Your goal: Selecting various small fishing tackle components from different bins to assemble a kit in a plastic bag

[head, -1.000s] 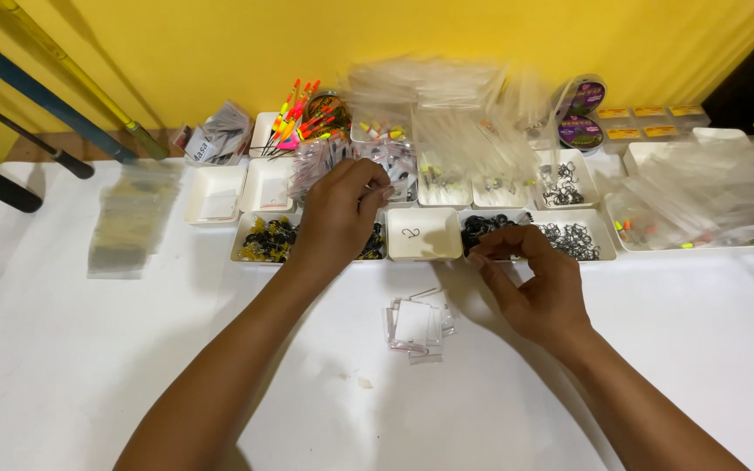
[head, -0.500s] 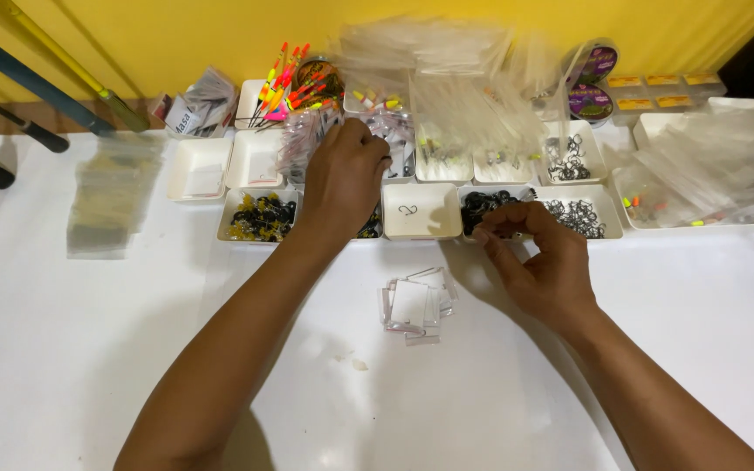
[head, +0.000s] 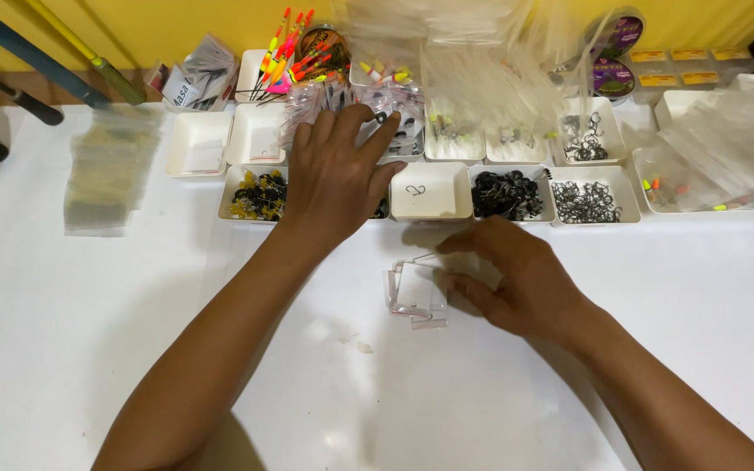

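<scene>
A small workbench for packing fishing tackle: a white table [head: 89,349] against a yellow wall [head: 176,26], rows of white trays [head: 434,209] holding hooks [head: 586,202], bright floats [head: 285,57], line spools [head: 613,74] and clear bags [head: 106,170].

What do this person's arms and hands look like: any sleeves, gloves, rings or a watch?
Both arms are bare as far up as the picture shows, with no sleeve in view. The left hand and the right hand wear no gloves. No ring, watch or wristband shows on either hand or wrist, and the fingernails that show look short and unpainted.
</scene>
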